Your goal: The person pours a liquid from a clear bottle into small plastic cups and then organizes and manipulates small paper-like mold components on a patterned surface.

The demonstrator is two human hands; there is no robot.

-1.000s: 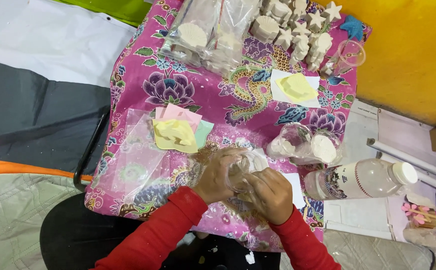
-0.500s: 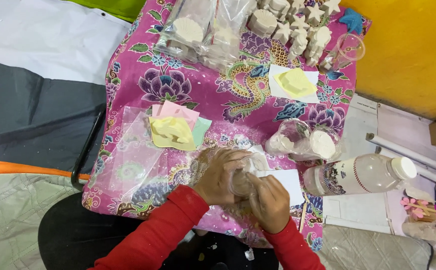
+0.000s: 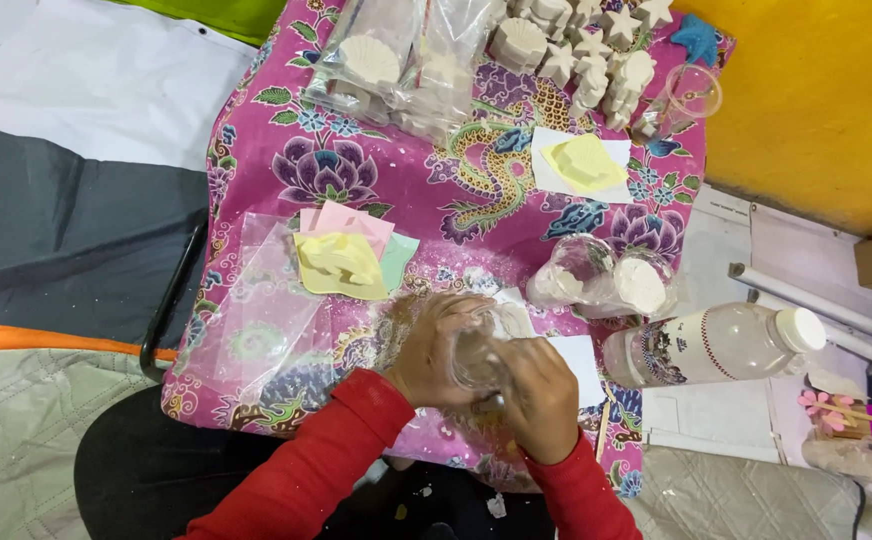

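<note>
Covering most of the table, a magenta floral cloth carries everything else. At its far end lie clear bags of pale plaster casts and a cluster of loose white shell and star figures, cut off by the upper edge of the frame. Off the cloth's right edge a clear plastic bottle with a white cap lies on its side. Near the left edge a flat, empty clear bag rests just beside a yellow mould on pastel paper sheets; a second yellow mould on white paper sits farther back, and two tipped clear cups with white residue lie between it and the bottle.

At the near edge, both hands meet around a small clear plastic cup. It looks transparent and glossy, with a faint whitish film, and only a sliver shows between the hands. The left hand curls around its side, fingers wrapped in a firm grasp. The right hand closes over it from the near side; whether it grips the cup or something inside is hidden. The cup's contents and base cannot be made out.
</note>
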